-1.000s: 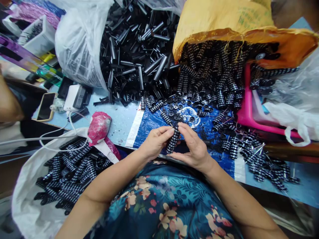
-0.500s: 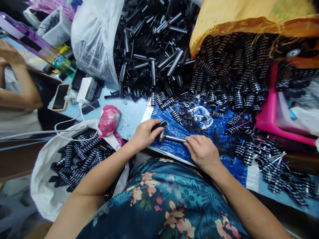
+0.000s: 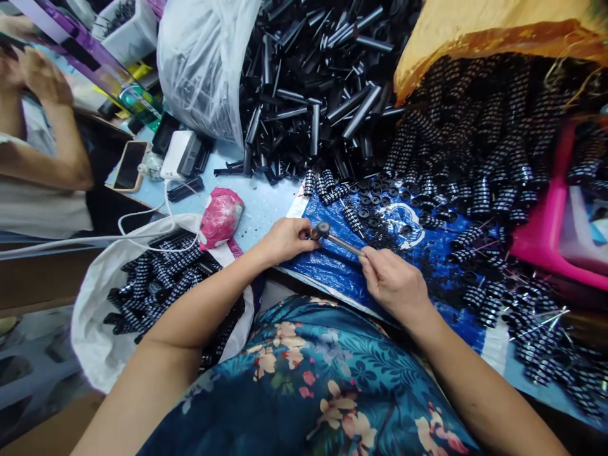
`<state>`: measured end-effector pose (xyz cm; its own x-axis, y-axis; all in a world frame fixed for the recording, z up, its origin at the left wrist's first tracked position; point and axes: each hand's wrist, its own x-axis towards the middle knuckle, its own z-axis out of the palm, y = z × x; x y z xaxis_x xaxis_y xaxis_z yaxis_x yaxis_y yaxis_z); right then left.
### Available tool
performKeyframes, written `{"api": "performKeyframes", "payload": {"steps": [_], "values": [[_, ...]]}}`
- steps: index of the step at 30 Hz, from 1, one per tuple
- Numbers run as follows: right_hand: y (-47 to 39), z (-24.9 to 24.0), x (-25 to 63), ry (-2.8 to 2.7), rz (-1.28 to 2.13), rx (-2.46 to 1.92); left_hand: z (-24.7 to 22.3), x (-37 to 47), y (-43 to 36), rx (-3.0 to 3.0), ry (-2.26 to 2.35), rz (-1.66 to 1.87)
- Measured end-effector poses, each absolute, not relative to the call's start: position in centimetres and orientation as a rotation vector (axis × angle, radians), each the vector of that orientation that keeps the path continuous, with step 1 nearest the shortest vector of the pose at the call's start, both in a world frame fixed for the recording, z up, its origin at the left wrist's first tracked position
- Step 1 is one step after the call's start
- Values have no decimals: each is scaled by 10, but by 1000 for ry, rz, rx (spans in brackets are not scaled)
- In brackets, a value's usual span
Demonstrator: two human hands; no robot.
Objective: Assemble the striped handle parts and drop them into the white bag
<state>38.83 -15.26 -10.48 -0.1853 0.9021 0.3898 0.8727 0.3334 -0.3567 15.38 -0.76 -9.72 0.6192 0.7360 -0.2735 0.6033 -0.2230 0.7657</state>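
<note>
My left hand [image 3: 291, 242] is closed in a pinch at the front edge of a blue plastic sheet [image 3: 327, 269]. A dark piece between its fingers is mostly hidden; half a second ago it showed as a short black tube. My right hand [image 3: 396, 282] grips the metal shaft of a small hammer [image 3: 346, 243]. The hammer's rounded head is right beside my left fingertips; I cannot tell whether they touch. Beyond the hands, small black rings [image 3: 375, 201] and black crumbs lie on the sheet, with a few ribbed black-and-silver rollers [image 3: 352, 218].
Black tubular parts [image 3: 313, 82] spill from a clear plastic bag [image 3: 204, 69]. Many rollers lie under an orange sack [image 3: 475, 25], beside a pink bin [image 3: 546, 234]. A white sack [image 3: 90, 329] of rollers stands at left, below a pink wrapped bundle [image 3: 221, 217]. A phone [image 3: 130, 166] and another person's arm [image 3: 61, 145] are farther left.
The hammer's head has risen and tilted away from me, next to my left fingers. The black tube in my left hand has turned and shows less. The whole view has shifted slightly.
</note>
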Motion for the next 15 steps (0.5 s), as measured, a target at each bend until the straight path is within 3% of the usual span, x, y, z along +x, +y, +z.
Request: {"api": "performKeyframes", "payload": {"steps": [4,10,15], "values": [[-156,-96,380,-1976,96,-1307,-95,157,8,1963,1018,49],[-159,-104,369,-2285,223,-1216,-93,171,10,2036,1035,-20],[-162,-107,393,-2156,281,-1156,-55,122,5,2088,958,-156]]}}
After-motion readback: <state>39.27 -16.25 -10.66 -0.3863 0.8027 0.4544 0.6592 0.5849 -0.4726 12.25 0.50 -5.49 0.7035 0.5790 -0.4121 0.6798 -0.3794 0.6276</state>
